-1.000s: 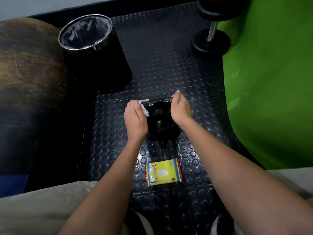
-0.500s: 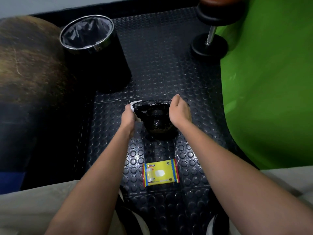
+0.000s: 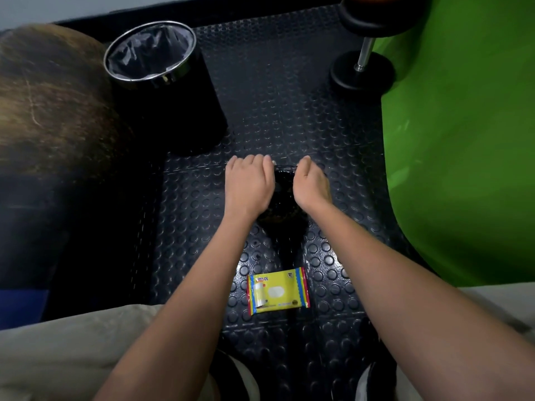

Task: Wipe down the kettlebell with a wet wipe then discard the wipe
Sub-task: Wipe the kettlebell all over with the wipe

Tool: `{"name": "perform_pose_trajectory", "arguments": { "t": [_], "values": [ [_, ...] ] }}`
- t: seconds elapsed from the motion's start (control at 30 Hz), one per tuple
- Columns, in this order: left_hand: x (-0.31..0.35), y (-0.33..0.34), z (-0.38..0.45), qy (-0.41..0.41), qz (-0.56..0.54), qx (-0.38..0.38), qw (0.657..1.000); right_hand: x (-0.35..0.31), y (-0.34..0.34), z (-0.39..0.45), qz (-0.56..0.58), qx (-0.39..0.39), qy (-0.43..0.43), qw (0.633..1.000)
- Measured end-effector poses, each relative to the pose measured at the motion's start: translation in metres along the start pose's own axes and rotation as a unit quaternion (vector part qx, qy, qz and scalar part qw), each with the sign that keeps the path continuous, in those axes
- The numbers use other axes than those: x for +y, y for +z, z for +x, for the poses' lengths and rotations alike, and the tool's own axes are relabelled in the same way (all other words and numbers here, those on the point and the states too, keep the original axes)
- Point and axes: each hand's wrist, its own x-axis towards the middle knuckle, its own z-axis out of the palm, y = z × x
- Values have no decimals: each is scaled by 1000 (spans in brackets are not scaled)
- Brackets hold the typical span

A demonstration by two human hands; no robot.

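Two hands, left hand (image 3: 249,188) and right hand (image 3: 310,183), fingers curled on the kettlebell (image 3: 285,198), over studded black matting (image 3: 278,111).

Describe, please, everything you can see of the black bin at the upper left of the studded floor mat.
The bin is a round, glossy black container that looks wider at the rim than at the base. A shiny metal ring circles the open top and holds a grey plastic liner whose folds line the inside. No lid is visible, and nothing shows in the liner. It stands upright on the floor mat, beyond and left of the hands, apart from them, with nothing visibly touching it.
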Motion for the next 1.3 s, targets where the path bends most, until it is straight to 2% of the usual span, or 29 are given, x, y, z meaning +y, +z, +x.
{"name": "perform_pose_trajectory", "arguments": {
  "t": [0.13, 0.3, 0.63, 0.7, 0.87, 0.93, 0.97, 1.03, 1.1, 1.2, 1.3],
  "values": [
    [-19, 10, -15, 49, -33, 76, 995, 1, 1, -2, -7, -5, -8, 1000],
    [-28, 23, -25, -50, -168, 114, 978, 1, 2, -5, 4, 8, 0, 1000],
    [-19, 27, -30, -164, -293, 148, 930, 0, 1, -6, 8, -5, 15, 1000],
    [-19, 25, -32, -228, -350, 119, 901, 0, 0, -5, 10, -4, 18, 1000],
    [-38, 30, -25, -435, -479, -24, 762, 0, 0, -6, 8, -3, 19, 1000],
    [-46, 28, -20, -450, -525, -58, 720, 0, 0, -6, 5, -2, 17, 1000],
    [-51, 28, -17, -443, -536, -64, 716, -1, 0, -6, 4, -1, 17, 1000],
    [-54, 22, -12, -423, -535, -78, 727, -1, -1, -6, -1, 3, 18, 1000],
    [-51, 15, -8, -412, -497, -99, 758, -1, -2, -6, -8, 4, 19, 1000],
    [-47, 7, 1, -360, -399, -98, 838, -1, -2, -6, -15, 4, 17, 1000],
    [-31, -8, 10, -245, -253, -112, 929, -1, -4, -7, -14, 6, 18, 1000]
  ]
}}
